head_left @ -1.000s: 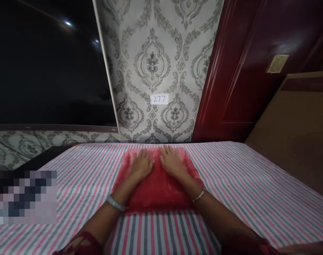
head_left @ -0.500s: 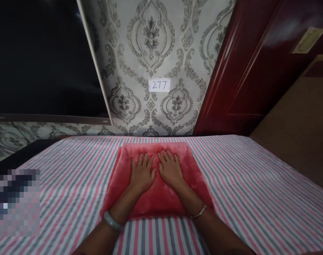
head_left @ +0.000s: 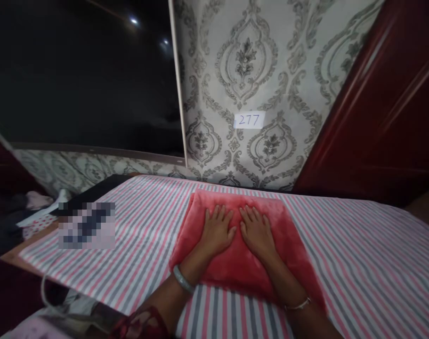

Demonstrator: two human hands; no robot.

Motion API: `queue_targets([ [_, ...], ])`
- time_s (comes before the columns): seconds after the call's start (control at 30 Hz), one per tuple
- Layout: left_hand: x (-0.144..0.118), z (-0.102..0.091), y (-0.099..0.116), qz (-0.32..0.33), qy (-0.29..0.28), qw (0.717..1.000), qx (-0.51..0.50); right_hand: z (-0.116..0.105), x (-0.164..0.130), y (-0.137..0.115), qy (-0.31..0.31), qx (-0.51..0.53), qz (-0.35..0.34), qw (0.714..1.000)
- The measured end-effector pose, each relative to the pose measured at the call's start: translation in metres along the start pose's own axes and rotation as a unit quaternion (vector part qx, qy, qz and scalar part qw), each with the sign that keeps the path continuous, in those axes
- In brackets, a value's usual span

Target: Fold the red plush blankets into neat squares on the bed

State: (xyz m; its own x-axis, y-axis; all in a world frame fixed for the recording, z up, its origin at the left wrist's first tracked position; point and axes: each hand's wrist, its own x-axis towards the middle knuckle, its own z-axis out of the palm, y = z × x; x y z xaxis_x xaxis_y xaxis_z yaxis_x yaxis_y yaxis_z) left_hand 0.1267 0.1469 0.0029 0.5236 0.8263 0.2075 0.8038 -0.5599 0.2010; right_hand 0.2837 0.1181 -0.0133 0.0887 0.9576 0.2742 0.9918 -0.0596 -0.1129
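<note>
You are leaning over the striped sheet (head_left: 359, 263), both forearms reaching forward. Your left hand (head_left: 216, 231) and right hand (head_left: 258, 231) are lying flat, side by side, on the folded red towel (head_left: 235, 263), fingers spread and gripping nothing. The towel is sitting mid-bed, near the far edge. Keep your palms pressing evenly and slide outward so the plush layers are settling square. Beyond it, the patterned wallpaper (head_left: 214, 66) is carrying a small label (head_left: 249, 120); the dark panel (head_left: 80, 75) looks like a screen, though it is hard to tell.
</note>
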Motion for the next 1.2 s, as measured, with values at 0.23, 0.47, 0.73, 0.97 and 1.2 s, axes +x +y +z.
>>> queue_targets([
  [0.23,0.018,-0.042,-0.022,-0.06,-0.027,0.998,0.009,0.019,-0.004,0.01,0.054,-0.012,-0.033,0.998],
  [0.47,0.021,-0.016,-0.059,-0.113,-0.018,0.993,0.002,0.036,-0.001,0.019,0.093,-0.004,-0.053,0.994],
  [0.73,0.02,-0.001,-0.07,-0.108,-0.018,0.993,-0.05,0.043,-0.002,0.027,0.103,-0.025,-0.074,0.992],
  [0.97,0.022,-0.011,-0.07,-0.105,-0.039,0.993,-0.039,0.042,0.006,0.025,0.101,-0.013,-0.067,0.993],
  [1.2,-0.022,-0.043,-0.034,-0.028,0.001,0.999,-0.018,0.021,-0.028,0.035,0.107,0.018,-0.129,0.986],
])
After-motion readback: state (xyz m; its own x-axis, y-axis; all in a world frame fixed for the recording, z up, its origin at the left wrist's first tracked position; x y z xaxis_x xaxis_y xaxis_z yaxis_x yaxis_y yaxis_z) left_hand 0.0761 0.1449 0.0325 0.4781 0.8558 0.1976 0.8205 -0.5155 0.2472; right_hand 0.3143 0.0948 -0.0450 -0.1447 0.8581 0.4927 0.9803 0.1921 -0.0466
